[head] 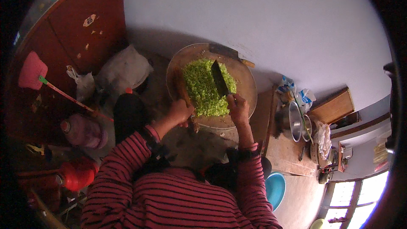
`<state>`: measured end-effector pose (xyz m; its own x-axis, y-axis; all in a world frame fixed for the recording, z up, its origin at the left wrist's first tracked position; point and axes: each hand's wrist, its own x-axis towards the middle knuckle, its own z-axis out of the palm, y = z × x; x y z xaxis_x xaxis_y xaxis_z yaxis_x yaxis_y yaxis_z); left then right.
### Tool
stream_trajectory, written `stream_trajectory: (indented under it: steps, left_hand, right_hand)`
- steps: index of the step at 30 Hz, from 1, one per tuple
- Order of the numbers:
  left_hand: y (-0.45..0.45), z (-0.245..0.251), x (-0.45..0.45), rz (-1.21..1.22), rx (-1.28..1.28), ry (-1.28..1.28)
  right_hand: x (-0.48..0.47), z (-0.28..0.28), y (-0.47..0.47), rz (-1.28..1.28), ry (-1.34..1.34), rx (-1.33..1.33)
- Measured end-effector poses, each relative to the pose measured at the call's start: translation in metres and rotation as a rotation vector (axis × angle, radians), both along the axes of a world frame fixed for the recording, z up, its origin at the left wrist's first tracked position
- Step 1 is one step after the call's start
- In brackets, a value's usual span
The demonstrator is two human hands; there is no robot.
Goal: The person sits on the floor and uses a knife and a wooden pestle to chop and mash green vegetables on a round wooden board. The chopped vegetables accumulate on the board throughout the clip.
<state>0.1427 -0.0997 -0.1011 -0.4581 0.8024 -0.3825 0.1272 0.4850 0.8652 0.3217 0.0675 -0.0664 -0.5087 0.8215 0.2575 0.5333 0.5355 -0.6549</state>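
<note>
Chopped green vegetable [203, 89] is spread over a round board [246, 93] in front of me. My right hand [238, 107] grips the handle of a cleaver [219, 79], whose dark blade stands over the right part of the greens. My left hand [182, 113] is closed around a long brown wooden piece [182, 86] along the left edge of the greens; what it is exactly, I cannot tell. A second cleaver [224, 51] with a wooden handle lies at the board's far edge, near the wall.
Left are a pink fly swatter [33, 71], plastic bags [124, 66], a large plastic bottle [84, 131] and a red container [78, 173]. On the right, a wooden table [286, 154] bears metal bowls [295, 121]; a blue basin [276, 190] is beside it. A wall [254, 12] rises behind the board.
</note>
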Motion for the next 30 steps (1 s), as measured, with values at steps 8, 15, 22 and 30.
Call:
stream_trajectory:
  steps: [8,15,22,30]
  left_hand:
    - [-0.002,0.014,0.001,-0.012,0.005,0.112]
    - [-0.002,0.012,0.002,-0.008,-0.001,0.029]
    - [-0.003,0.009,0.003,0.002,-0.006,-0.004]
    - [-0.002,0.013,0.003,0.02,-0.01,0.015]
  right_hand:
    - [0.004,0.016,-0.004,-0.025,-0.159,0.026]
    - [-0.003,0.015,-0.009,-0.05,-0.138,0.043]
    - [-0.011,0.015,-0.024,0.004,-0.024,0.049]
    - [-0.019,0.018,-0.029,0.051,-0.135,-0.003]
